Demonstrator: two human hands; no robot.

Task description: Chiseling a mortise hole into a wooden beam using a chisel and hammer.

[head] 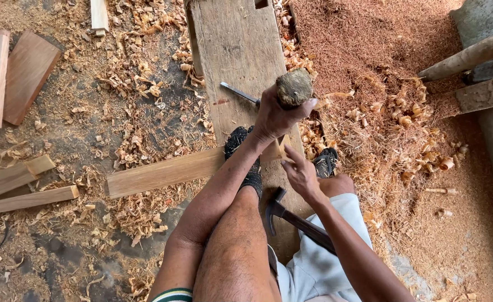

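Chisel [240, 93] in left hand [273, 116]

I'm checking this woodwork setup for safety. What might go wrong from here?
The left hand holds a chisel by its worn handle near the foot pinning the plank; a slip may cut that foot. The right hand rests by the work, also close. The hammer lying against the leg might slide off.
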